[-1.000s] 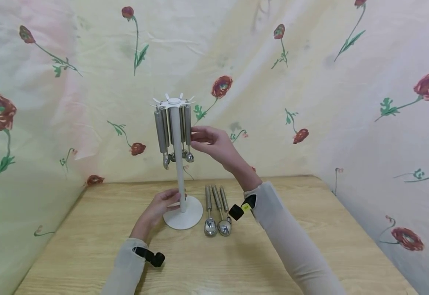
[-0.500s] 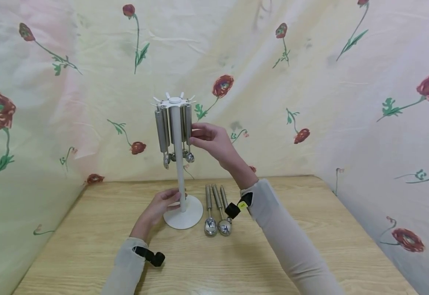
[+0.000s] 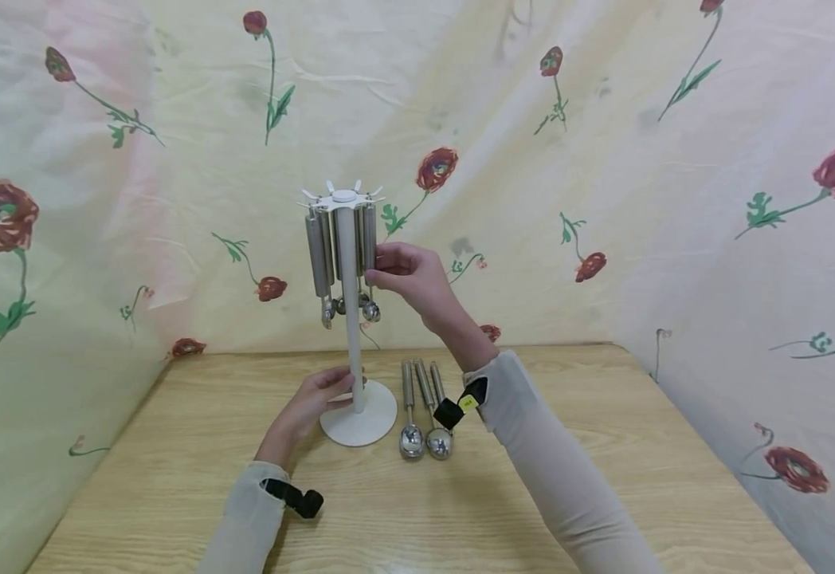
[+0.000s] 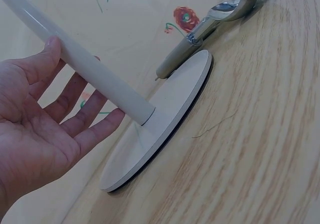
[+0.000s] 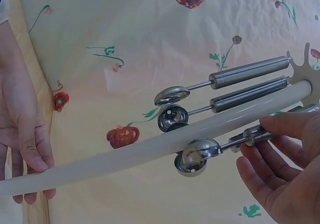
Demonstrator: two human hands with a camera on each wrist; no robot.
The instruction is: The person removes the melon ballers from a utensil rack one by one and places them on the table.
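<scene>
A white utensil stand (image 3: 350, 335) rises from a round base (image 3: 363, 430) on the table. My left hand (image 3: 317, 402) holds its pole low down, thumb on one side and fingers behind, plain in the left wrist view. Several steel-handled scoops (image 5: 250, 73) hang from the hooked top (image 3: 344, 197). With thumb and fingers, my right hand (image 3: 417, 279) pinches the handle of a scoop (image 5: 201, 151) on the stand's right side. That scoop's round bowl points down in the head view. In the right wrist view its handle's upper end is partly hidden by the hand.
Three metal utensils with steel handles lie right of the base, among them a scoop (image 3: 412, 442) and another scoop (image 3: 440, 443); the right wrist camera partly covers them. A flowered cloth (image 3: 503, 199) hangs behind and beside the wooden table (image 3: 360, 510).
The right forearm has shifted slightly left, its wrist camera now overlapping the utensils on the table. Both hands keep their hold on the stand and the hanging scoop.
</scene>
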